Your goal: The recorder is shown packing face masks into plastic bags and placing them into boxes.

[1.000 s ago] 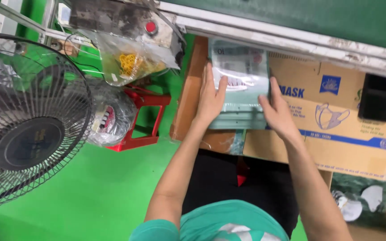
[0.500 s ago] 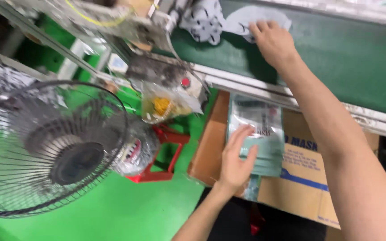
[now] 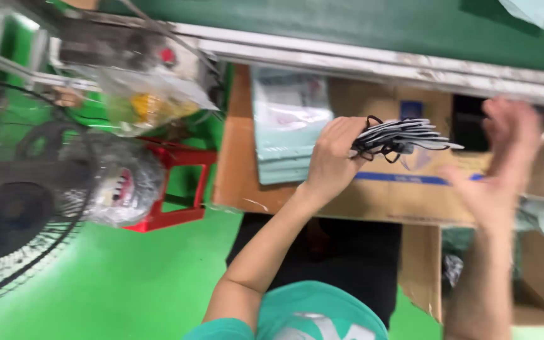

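Note:
My left hand (image 3: 335, 157) is closed around a stack of grey face masks (image 3: 401, 137) with black ear loops, held edge-on above a brown cardboard box (image 3: 404, 189). My right hand (image 3: 502, 164) is blurred, fingers spread and holding nothing, to the right of the masks over the same box. A pile of pale green plastic packets (image 3: 288, 126) lies on the box just left of my left hand.
A green conveyor belt (image 3: 347, 19) with a grey metal rail runs along the top. A black wire fan (image 3: 14, 214) stands at left, beside a red stool (image 3: 181, 189) holding a plastic-wrapped bundle. A clear bag with yellow contents (image 3: 146, 104) hangs above. An open carton (image 3: 536, 283) sits lower right.
My right hand came back from the belt and now hovers open over the box. My left hand left the packet pile and now grips the mask stack.

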